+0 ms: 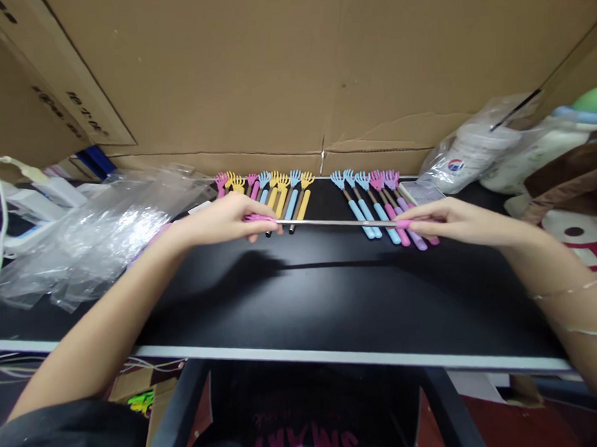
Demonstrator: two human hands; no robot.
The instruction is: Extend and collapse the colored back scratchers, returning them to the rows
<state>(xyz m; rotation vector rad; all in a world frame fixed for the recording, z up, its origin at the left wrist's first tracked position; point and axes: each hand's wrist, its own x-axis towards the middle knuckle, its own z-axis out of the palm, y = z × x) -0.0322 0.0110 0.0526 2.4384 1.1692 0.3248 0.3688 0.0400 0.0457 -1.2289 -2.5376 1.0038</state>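
currently, one metal rod (336,223) is suspended above the tabletop (323,309), spanning the gap between both hands. its long axis runs crosswise, left to right, roughly parallel to the front edge; the right end sits slightly lower in the view. left hand (245,219): fingers clamped on the left end of the rod, at a pink piece (261,217). right hand (446,219): thumb and fingers pinched together on the right end, where pink also shows. the fingers cover much of both ends; which one carries a claw head cannot be confirmed. the rod casts a thin shadow on the tabletop below.

behind the rod, two groups of back scratchers lie with claw heads toward the cardboard wall (270,65). left group (304,204): handles angled toward the lower left. right group (379,211): handles angled toward the lower right. clear plastic bags (93,227) lie left of the left group.
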